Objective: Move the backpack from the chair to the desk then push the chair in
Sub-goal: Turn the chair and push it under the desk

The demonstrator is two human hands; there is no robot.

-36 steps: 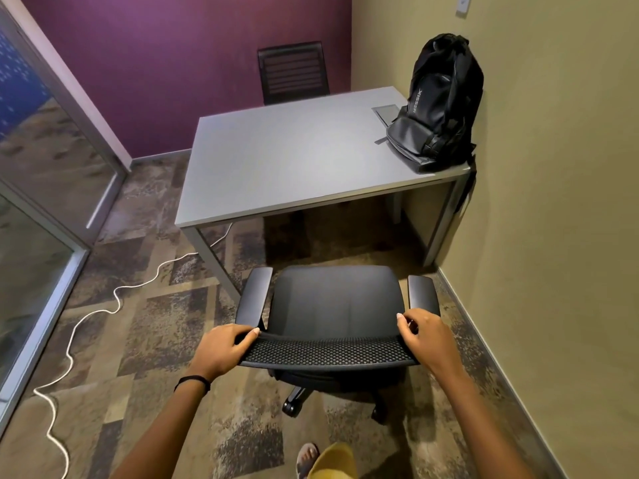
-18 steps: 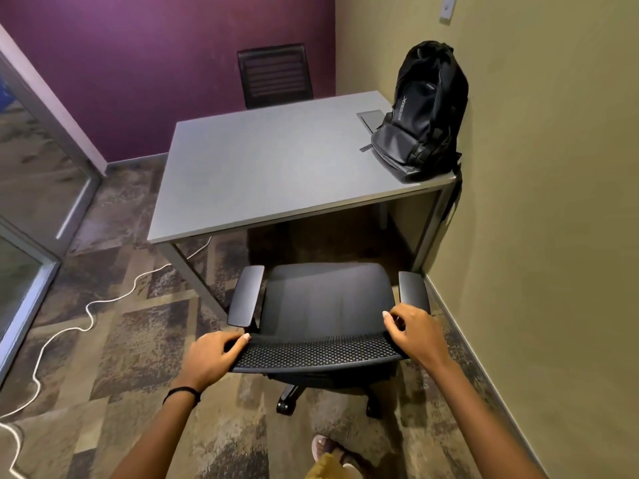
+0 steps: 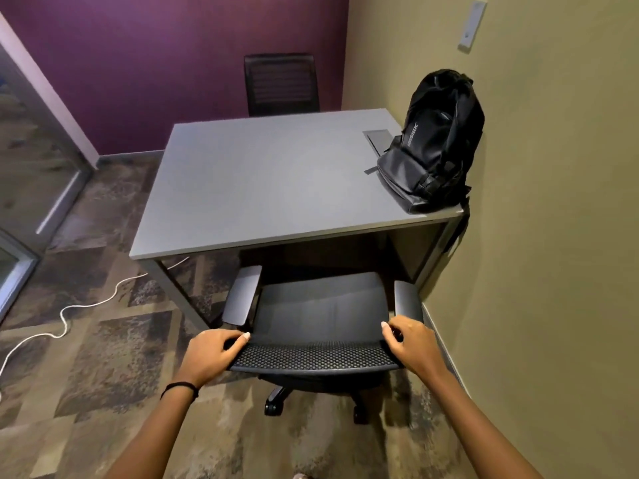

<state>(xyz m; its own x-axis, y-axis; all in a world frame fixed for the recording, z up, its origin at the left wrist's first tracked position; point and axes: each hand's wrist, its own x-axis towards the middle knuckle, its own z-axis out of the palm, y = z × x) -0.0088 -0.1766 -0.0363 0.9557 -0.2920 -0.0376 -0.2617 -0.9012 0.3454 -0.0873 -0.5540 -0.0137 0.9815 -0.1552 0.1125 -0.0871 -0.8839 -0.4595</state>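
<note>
Backpack sits on the far right corner of the grey table, right up against the tan wall. It stands up tall with its top leaning on the wall, and its front with the writing faces out over the table. A strap hangs down over the table edge by the wall. The black chair is on the floor in front of the table, with its seat pointing under the table. The front of its seat is just at the table edge, and its two armrests point the same way. The left hand is closed around the left end of the chair's mesh back, with the thumb on top. The right hand is closed around the right end of the mesh back. A black band is on the left wrist. The chair is close to the wall on its right, and a table leg stands near its left armrest. A white cord winds over the carpet on the left. Another black chair stands behind the table, by the purple wall.
</note>
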